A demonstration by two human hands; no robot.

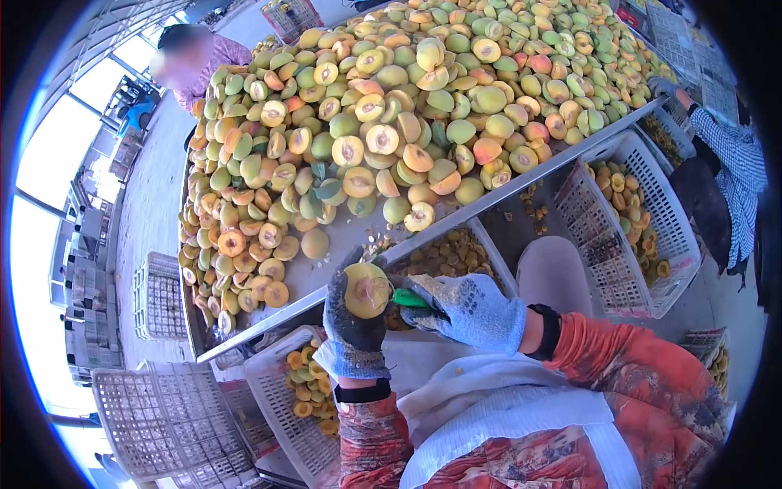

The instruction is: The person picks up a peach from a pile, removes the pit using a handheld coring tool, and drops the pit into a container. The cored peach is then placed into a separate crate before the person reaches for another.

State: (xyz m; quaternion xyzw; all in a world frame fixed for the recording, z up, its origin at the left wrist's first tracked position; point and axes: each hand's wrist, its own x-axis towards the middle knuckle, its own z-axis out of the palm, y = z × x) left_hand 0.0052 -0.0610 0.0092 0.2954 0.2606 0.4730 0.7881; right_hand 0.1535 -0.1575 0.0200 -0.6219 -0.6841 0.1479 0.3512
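My left hand (pixel 356 336), in a dark-palmed work glove, is closed around a halved peach (pixel 366 293) with its pale cut face turned up. My right hand (pixel 476 311), in a blue-grey glove, grips a small tool with a green handle (pixel 410 299). The tool's tip meets the right edge of the cut face; its exact shape is hidden. Just beyond both hands runs the metal rim (pixel 326 287) of a table heaped with halved peaches (pixel 381 138). Below the rim, a crate of pits and scraps (pixel 456 253) sits near my right hand.
A white crate of pitted halves (pixel 273 371) stands at my left, another crate (pixel 676 220) at my right. Stacked crates (pixel 163 416) fill the lower left. One person (pixel 199 69) is across the table; another person's checked sleeve (pixel 737 155) shows at the right.
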